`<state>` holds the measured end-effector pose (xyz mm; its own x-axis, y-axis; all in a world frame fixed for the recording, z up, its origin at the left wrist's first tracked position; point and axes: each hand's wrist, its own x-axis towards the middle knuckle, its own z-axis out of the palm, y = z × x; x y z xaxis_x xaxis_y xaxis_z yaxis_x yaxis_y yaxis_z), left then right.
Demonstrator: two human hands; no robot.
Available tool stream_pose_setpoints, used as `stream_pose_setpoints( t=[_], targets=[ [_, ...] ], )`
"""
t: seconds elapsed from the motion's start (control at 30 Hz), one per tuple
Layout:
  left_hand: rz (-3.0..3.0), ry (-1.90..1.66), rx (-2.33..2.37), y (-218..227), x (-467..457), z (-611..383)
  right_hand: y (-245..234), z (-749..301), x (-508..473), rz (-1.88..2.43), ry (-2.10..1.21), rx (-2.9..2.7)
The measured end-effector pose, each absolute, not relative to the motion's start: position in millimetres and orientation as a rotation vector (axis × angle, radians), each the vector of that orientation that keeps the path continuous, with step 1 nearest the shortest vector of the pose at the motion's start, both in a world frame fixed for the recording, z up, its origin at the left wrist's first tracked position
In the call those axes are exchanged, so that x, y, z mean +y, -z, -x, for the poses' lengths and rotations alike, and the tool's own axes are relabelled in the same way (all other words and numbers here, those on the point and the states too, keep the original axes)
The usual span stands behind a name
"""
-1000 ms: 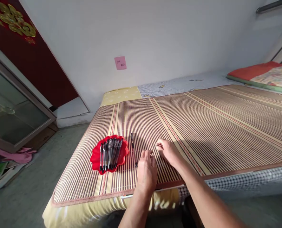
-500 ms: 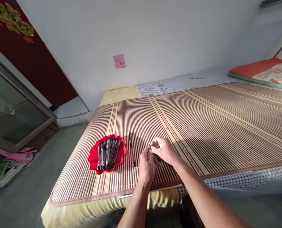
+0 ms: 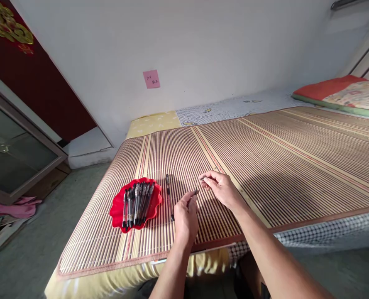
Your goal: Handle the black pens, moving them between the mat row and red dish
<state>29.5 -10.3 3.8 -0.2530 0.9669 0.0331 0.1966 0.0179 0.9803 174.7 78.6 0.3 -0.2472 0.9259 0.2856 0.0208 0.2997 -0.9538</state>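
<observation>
My left hand (image 3: 186, 216) is closed in a pinch on a slim pen, whose thin dark tip (image 3: 196, 191) shows above the thumb; the hand hides the rest. To its right, my right hand (image 3: 221, 187) pinches a small dark piece (image 3: 202, 179), too small to name for certain. A narrow gap separates the two hands, both just above the bamboo mat (image 3: 252, 166). Left of my left hand, a single black capped pen (image 3: 169, 197) lies on the mat. Beyond it, a red scalloped dish (image 3: 117, 207) holds several similar clear-barrelled pens (image 3: 137, 203).
The mat covers a bed with yellow and checked sheets (image 3: 156, 123) against a white wall. A pink note (image 3: 151, 79) is stuck on the wall. Folded bedding (image 3: 336, 93) lies at the far right. A glass-panelled door (image 3: 13, 141) and pink cloth (image 3: 19, 206) are at left.
My hands, together half a second ago, have come apart. The right hand has moved up and right with the small dark piece; the view has shifted slightly.
</observation>
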Motion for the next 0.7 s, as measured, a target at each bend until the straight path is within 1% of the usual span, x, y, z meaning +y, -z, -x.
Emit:
stream_pose_setpoints(
  t=[0.13,0.3,0.47,0.7],
  targets=[
    [-1.448,-1.229,1.666,-7.7,-13.3,-29.5,-8.3,-177.6,73.4,0.905,-1.055,-1.698],
    [-1.658,-1.295,1.669,-4.0,-13.3,-30.0,-16.9,-181.1,68.8,0.893,-0.952,-1.813],
    [-1.691,-1.305,1.715,-2.0,-15.0,-28.3,-16.6,-183.3,70.2,0.91,-0.867,-1.752],
    [-1.673,-1.309,1.675,-5.9,-16.4,-27.3,-16.1,-178.3,65.7,0.875,-0.827,-1.946]
  ],
)
